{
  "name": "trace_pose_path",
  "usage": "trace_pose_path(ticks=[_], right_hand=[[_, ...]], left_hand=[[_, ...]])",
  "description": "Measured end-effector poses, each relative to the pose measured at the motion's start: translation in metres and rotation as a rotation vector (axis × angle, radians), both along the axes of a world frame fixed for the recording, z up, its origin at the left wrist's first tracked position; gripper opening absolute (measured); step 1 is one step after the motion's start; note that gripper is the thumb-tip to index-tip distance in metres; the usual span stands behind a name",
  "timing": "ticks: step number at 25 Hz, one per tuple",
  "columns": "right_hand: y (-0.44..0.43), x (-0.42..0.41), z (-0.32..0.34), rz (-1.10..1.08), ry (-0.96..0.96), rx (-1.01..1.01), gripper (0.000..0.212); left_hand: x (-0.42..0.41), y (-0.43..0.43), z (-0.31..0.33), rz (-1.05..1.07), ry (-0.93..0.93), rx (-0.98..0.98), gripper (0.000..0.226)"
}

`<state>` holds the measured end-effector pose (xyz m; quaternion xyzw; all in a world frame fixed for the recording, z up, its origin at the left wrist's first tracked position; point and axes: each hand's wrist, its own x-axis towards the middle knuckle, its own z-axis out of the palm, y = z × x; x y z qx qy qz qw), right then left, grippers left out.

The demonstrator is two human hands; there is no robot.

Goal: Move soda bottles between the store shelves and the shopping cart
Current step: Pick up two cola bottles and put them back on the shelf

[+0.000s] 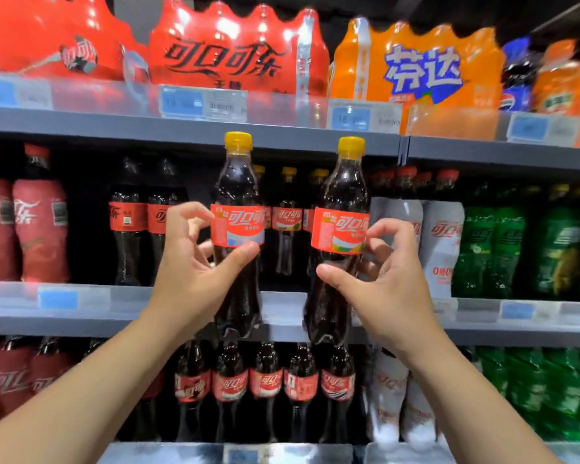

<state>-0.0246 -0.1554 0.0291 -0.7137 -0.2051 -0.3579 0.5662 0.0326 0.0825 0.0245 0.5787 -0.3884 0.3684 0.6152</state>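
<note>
My left hand (195, 262) grips a yellow-capped cola bottle (237, 195) with a red label, held upright in front of the middle shelf (81, 316). My right hand (382, 272) grips a second yellow-capped cola bottle (344, 195) of the same kind, upright and a little to the right. Both bottles hang in the air in front of the shelf edge, a gap between them. More yellow-capped bottles (287, 222) stand behind on the middle shelf. No shopping cart is in view.
The upper shelf (181, 128) carries shrink-wrapped red cola packs (238, 51) and an orange pack (416, 68). Red, white (441, 242) and green bottles (489, 249) flank the cola on the middle shelf. A lower shelf holds several small cola bottles (265, 386).
</note>
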Motion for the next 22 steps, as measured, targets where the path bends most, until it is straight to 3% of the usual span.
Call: trace_pose_path(ticks=[7,11,17,22], right_hand=[[0.003,0.05,0.017,-0.063,-0.123,0.018,0.052],[0.009,0.07,0.006,-0.074,-0.111,0.051,0.051],[0.016,0.081,-0.008,-0.063,-0.007,-0.068,0.052],[0.018,0.085,-0.016,-0.093,0.058,-0.108,0.051]], left_hand=[[0.025,-0.018,0.016,-0.039,-0.076,-0.076,0.038],[0.034,-0.023,0.022,0.004,-0.209,0.001,0.037],[0.049,-0.023,0.016,0.153,-0.191,0.093,0.032],[0.051,-0.025,0.016,0.287,-0.489,0.175,0.027]])
